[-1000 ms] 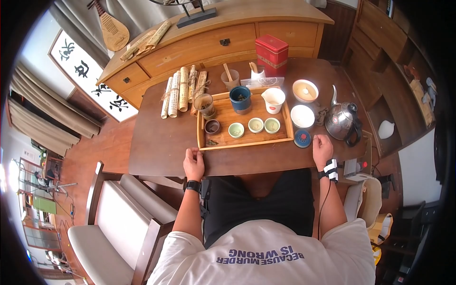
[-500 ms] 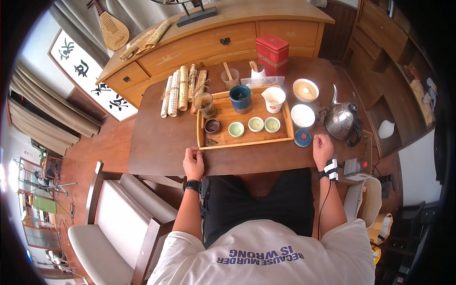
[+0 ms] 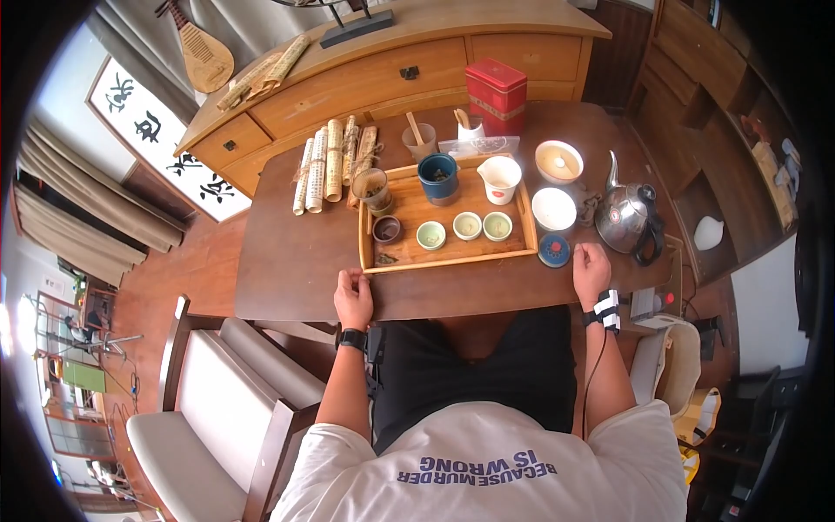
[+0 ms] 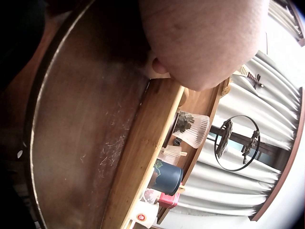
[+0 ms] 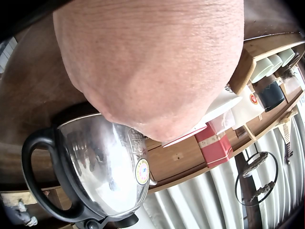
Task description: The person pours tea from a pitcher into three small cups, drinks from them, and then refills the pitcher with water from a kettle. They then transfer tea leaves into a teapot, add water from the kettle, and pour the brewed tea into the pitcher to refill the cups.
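My left hand [image 3: 353, 298] rests at the near table edge with loosely curled fingers, its fingertips right at the front left corner of the wooden tray [image 3: 452, 262]. On the tray stand three pale green cups [image 3: 430, 235], a small dark cup [image 3: 387, 230], a ribbed glass [image 3: 372, 187] with dried leaves, a blue cup [image 3: 437, 177] and a white pitcher [image 3: 499, 180]. My right hand [image 3: 592, 275], loosely curled and holding nothing visible, rests on the table between a blue lid [image 3: 554, 250] and a steel kettle [image 5: 105, 160]. Its fingers are hidden in the right wrist view.
Two white bowls [image 3: 554, 210] stand right of the tray, the farther one with a spoon. Bundled bamboo scrolls [image 3: 334, 163] lie at the back left. Behind the tray are a red tin [image 3: 497, 97], a glass with a wooden stick [image 3: 418, 139] and a white holder [image 3: 470, 130].
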A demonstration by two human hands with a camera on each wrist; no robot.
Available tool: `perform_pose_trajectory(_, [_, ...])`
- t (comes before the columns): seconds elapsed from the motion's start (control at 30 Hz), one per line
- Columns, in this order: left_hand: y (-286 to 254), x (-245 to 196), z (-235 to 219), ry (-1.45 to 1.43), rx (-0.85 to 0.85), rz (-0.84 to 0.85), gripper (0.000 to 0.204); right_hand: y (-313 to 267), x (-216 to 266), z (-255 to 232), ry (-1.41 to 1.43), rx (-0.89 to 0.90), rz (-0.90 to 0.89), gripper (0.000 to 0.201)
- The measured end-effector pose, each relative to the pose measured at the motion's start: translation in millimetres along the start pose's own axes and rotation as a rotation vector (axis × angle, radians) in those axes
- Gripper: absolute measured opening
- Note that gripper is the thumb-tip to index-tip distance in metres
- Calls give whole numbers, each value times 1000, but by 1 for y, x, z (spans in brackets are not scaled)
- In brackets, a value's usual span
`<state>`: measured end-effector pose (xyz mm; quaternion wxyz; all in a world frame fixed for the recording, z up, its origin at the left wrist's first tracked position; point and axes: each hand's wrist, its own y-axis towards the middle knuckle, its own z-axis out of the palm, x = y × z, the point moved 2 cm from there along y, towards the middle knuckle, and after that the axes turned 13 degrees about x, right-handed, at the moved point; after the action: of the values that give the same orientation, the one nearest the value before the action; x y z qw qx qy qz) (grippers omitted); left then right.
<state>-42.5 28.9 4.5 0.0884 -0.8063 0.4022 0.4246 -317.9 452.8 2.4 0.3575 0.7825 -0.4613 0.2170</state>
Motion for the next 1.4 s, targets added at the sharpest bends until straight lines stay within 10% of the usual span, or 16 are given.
perform_pose_trajectory(1.4, [1, -5, 1, 100, 28, -31, 23, 0, 2, -2, 18, -6, -10, 14])
